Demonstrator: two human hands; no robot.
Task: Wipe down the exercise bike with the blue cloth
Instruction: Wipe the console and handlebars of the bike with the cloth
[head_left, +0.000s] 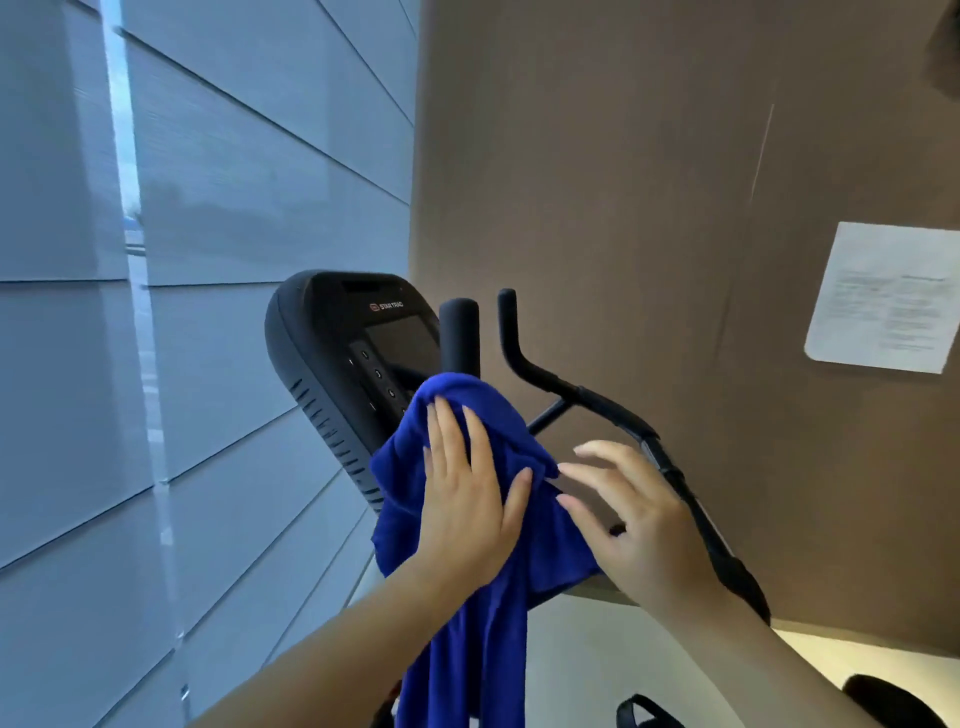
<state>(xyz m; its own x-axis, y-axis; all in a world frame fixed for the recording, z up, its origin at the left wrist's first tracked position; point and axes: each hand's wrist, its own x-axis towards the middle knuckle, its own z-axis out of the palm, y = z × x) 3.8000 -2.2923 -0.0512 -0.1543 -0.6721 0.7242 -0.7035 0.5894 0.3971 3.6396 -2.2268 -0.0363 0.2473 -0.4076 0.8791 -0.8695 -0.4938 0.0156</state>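
Note:
The exercise bike's black console (337, 353) with a dark screen stands at centre, tilted in the view. Two upright black handlebar grips (460, 332) rise beside it, and a curved handlebar (597, 400) runs down to the right. The blue cloth (467, 613) is draped over the bar below the console and hangs down. My left hand (467, 499) lies flat on the cloth, fingers spread, pressing it against the bike. My right hand (634, 514) is at the cloth's right edge, fingers apart and curled, fingertips touching the fabric.
A window with grey horizontal blinds (182, 312) fills the left side. A brown wall (649, 182) is behind the bike, with a white paper notice (883, 301) stuck on it at right. A black pedal strap (644, 712) and another dark part (893, 701) show at the bottom right.

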